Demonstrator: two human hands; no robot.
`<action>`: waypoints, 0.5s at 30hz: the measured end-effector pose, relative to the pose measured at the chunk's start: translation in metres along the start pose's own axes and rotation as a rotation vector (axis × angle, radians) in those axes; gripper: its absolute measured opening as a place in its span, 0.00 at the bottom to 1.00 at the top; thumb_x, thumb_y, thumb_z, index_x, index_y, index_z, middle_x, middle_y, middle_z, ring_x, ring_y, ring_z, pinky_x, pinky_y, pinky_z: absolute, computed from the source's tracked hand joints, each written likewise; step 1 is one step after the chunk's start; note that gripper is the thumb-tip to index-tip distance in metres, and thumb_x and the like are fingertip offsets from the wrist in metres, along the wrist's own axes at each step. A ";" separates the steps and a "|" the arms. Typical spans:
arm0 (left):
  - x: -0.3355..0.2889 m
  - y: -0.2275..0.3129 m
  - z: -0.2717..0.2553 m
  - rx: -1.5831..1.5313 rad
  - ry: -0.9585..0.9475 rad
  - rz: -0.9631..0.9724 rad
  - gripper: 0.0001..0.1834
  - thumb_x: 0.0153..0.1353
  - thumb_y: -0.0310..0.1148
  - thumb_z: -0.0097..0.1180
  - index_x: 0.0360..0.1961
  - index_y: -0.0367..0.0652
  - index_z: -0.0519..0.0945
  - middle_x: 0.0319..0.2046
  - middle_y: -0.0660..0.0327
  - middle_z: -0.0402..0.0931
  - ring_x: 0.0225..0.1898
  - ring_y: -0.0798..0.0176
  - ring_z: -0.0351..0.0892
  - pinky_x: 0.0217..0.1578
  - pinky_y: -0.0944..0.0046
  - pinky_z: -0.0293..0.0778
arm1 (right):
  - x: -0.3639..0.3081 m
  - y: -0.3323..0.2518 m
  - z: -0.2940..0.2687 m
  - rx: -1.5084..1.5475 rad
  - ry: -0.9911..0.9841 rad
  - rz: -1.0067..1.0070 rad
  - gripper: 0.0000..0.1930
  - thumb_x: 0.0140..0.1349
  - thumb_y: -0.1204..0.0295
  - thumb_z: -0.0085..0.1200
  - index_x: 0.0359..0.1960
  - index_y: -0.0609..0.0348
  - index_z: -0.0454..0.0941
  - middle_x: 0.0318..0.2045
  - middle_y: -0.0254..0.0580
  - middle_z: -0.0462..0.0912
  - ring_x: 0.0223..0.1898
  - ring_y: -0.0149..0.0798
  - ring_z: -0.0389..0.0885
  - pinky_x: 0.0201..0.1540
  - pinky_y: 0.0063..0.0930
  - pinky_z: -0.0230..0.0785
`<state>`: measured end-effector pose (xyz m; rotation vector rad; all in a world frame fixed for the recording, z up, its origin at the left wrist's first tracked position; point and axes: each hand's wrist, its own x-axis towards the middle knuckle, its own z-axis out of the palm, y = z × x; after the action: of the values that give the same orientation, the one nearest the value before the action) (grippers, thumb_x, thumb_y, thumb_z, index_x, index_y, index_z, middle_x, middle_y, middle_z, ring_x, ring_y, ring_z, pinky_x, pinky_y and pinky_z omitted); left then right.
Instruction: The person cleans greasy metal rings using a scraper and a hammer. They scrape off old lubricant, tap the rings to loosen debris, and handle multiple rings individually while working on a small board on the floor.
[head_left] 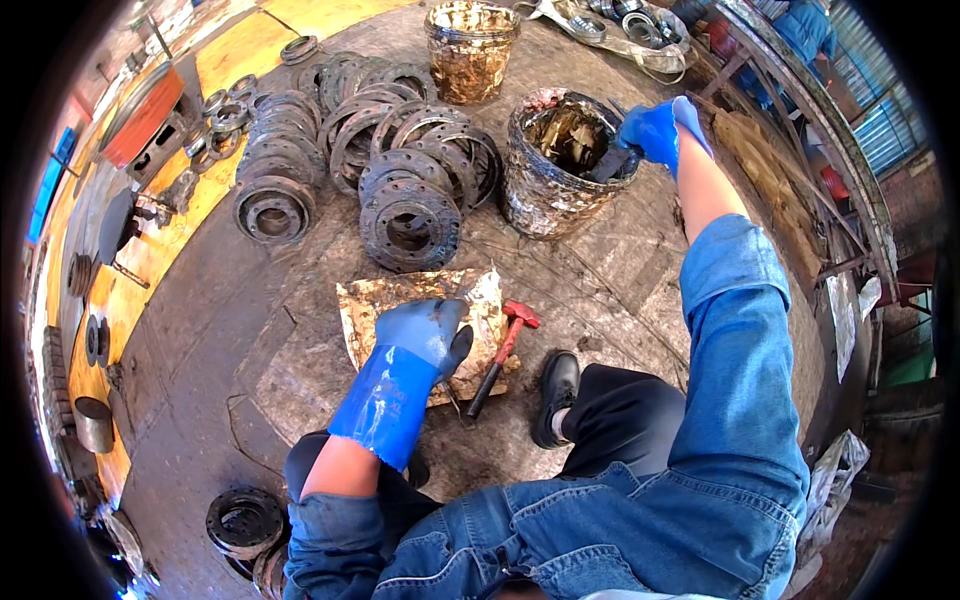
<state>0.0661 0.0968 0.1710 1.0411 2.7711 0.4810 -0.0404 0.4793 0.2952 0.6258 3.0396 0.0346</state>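
Observation:
My left hand [418, 335], in a blue rubber glove, is closed over a grease-stained yellowish sheet [480, 290] on the ground. Dark grime covers the thumb side, and whatever the fingers hold is hidden. Beside the sheet lies a hammer [508, 345] with a red head and a black grip. My right hand [655, 132], gloved the same way, is stretched out to the rim of a grease-caked bucket [545, 205]. Its fingers are closed at a dark, flat piece [612, 163] by the rim, whose kind I cannot make out. Dark, thick grease coats the bucket's inside.
Stacks of greasy metal rings [408, 225] stand ahead, with more rings [275, 210] to their left. A second stained bucket [470, 55] is behind them. Further rings [245, 520] lie near my left side. A metal frame [800, 90] runs along the right.

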 end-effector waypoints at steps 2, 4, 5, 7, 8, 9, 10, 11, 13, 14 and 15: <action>0.001 -0.002 0.002 -0.011 0.008 -0.014 0.16 0.55 0.41 0.59 0.43 0.49 0.78 0.40 0.56 0.81 0.39 0.49 0.81 0.41 0.54 0.77 | -0.019 0.011 -0.023 0.364 -0.082 -0.055 0.13 0.46 0.60 0.58 0.25 0.58 0.83 0.24 0.47 0.81 0.24 0.39 0.76 0.31 0.32 0.72; 0.005 -0.001 0.005 -0.028 0.023 -0.004 0.16 0.54 0.42 0.59 0.42 0.49 0.78 0.39 0.56 0.81 0.39 0.49 0.81 0.41 0.54 0.76 | -0.026 0.019 -0.031 0.423 -0.082 -0.003 0.14 0.46 0.61 0.57 0.26 0.60 0.82 0.25 0.49 0.81 0.25 0.40 0.76 0.33 0.33 0.72; 0.008 0.000 0.007 -0.025 0.025 0.001 0.16 0.54 0.42 0.59 0.42 0.49 0.78 0.38 0.56 0.81 0.39 0.49 0.81 0.41 0.54 0.77 | -0.022 0.018 -0.026 0.303 -0.035 0.057 0.14 0.45 0.62 0.57 0.29 0.59 0.83 0.27 0.50 0.82 0.28 0.43 0.78 0.35 0.33 0.73; 0.012 0.000 0.011 -0.015 0.024 0.004 0.16 0.54 0.42 0.59 0.42 0.49 0.78 0.38 0.56 0.81 0.38 0.49 0.81 0.40 0.54 0.77 | -0.017 0.013 -0.019 0.073 -0.041 0.137 0.15 0.46 0.64 0.56 0.34 0.57 0.83 0.31 0.51 0.83 0.32 0.47 0.80 0.38 0.34 0.73; 0.014 0.000 0.012 -0.016 0.026 0.008 0.15 0.54 0.41 0.59 0.42 0.49 0.79 0.38 0.56 0.81 0.39 0.50 0.81 0.40 0.54 0.77 | -0.015 0.011 -0.019 -0.039 -0.089 0.161 0.15 0.47 0.64 0.55 0.35 0.57 0.83 0.33 0.50 0.83 0.33 0.47 0.80 0.38 0.35 0.73; 0.014 0.000 0.011 -0.010 0.029 0.011 0.15 0.54 0.41 0.59 0.42 0.50 0.79 0.38 0.56 0.81 0.39 0.50 0.81 0.40 0.54 0.77 | -0.014 0.010 -0.017 -0.151 -0.138 0.180 0.15 0.48 0.64 0.55 0.37 0.57 0.83 0.35 0.49 0.83 0.34 0.48 0.81 0.38 0.36 0.73; 0.015 0.000 0.011 -0.005 0.032 0.015 0.16 0.54 0.41 0.59 0.42 0.50 0.79 0.38 0.57 0.81 0.39 0.50 0.81 0.40 0.54 0.77 | 0.003 0.023 -0.007 -0.441 -0.302 0.014 0.18 0.51 0.64 0.53 0.43 0.57 0.81 0.40 0.46 0.83 0.38 0.48 0.82 0.39 0.39 0.74; 0.016 0.000 0.013 0.002 0.034 0.020 0.16 0.53 0.41 0.59 0.43 0.50 0.79 0.38 0.57 0.81 0.39 0.50 0.81 0.40 0.54 0.77 | 0.014 0.035 0.005 -0.409 -0.257 0.031 0.17 0.52 0.65 0.52 0.42 0.58 0.81 0.39 0.47 0.83 0.38 0.48 0.82 0.39 0.39 0.73; 0.016 -0.002 0.015 0.019 0.008 0.008 0.16 0.54 0.41 0.58 0.43 0.50 0.79 0.39 0.58 0.81 0.38 0.50 0.81 0.40 0.55 0.77 | 0.031 0.053 0.032 -0.344 -0.168 0.061 0.15 0.53 0.67 0.49 0.40 0.59 0.80 0.39 0.49 0.83 0.38 0.48 0.83 0.38 0.39 0.72; 0.017 -0.002 0.015 0.018 -0.003 0.005 0.16 0.54 0.41 0.58 0.44 0.51 0.78 0.39 0.58 0.81 0.38 0.50 0.81 0.40 0.55 0.77 | 0.040 0.062 0.048 -0.311 -0.125 0.076 0.15 0.53 0.68 0.48 0.39 0.60 0.80 0.39 0.50 0.83 0.38 0.48 0.83 0.38 0.38 0.72; 0.017 -0.002 0.015 0.020 -0.013 0.000 0.16 0.54 0.42 0.57 0.44 0.51 0.78 0.39 0.58 0.81 0.38 0.50 0.81 0.40 0.55 0.77 | 0.049 0.071 0.065 -0.275 -0.081 0.090 0.14 0.54 0.69 0.47 0.39 0.61 0.80 0.38 0.51 0.83 0.38 0.48 0.83 0.37 0.38 0.72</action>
<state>0.0556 0.1106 0.1564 1.0448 2.7698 0.4455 -0.0545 0.5648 0.2312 0.7189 2.8524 0.4108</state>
